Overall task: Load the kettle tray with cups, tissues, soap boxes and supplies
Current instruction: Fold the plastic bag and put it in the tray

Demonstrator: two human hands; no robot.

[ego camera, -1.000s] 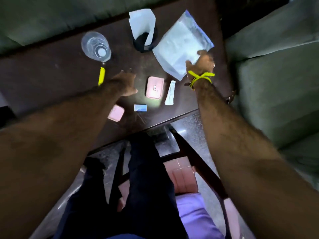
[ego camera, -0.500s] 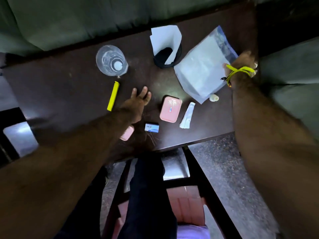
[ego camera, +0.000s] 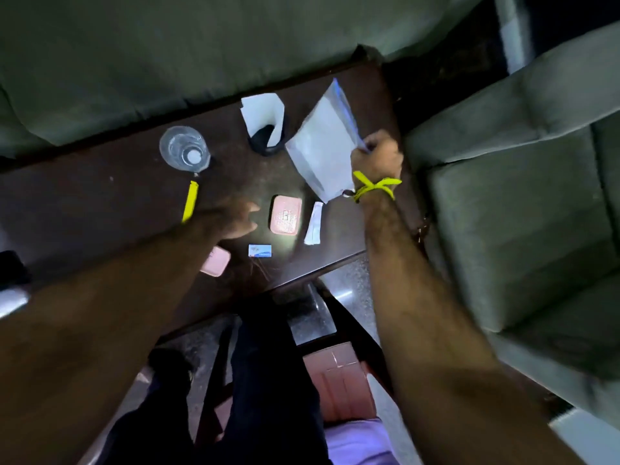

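Green sofa cushions [ego camera: 523, 203] flank the dark table [ego camera: 84, 203]. The right hand [ego camera: 377, 156] pinches the white plastic packet [ego camera: 322, 152] at its far-right edge — a moment ago it lay further right. The left hand [ego camera: 231, 219], blurred, fingers spread, hovers beside the pink soap box [ego camera: 285, 215]; the yellow stick [ego camera: 190, 203] points at the clear glass [ego camera: 184, 148].

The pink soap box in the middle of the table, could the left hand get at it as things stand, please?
Probably yes: the left hand hangs open just beside the pink soap box, with only bare table between them; the right hand is off gripping the white bag.
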